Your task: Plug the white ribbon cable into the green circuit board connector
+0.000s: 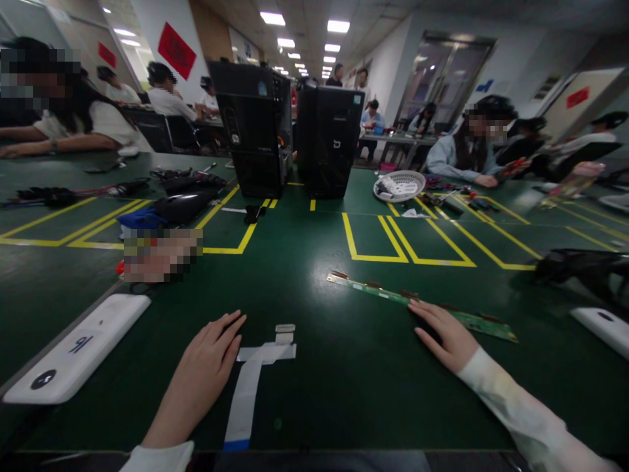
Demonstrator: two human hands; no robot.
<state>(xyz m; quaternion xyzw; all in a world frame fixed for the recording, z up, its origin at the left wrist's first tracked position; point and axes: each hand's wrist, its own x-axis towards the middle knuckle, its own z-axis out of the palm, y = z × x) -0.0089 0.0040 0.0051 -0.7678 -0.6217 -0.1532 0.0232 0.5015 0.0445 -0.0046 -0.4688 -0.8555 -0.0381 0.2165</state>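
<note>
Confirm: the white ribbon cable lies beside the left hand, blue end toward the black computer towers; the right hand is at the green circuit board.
Wrong on one point: in the head view, the blue end of the ribbon cable points toward the near table edge, away from the computer towers. The rest holds.

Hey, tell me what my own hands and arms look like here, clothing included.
Your left hand and right hand are bare, with no gloves, rings or watch visible. The left sleeve and right sleeve are whitish, plain, without visible markings.
</note>
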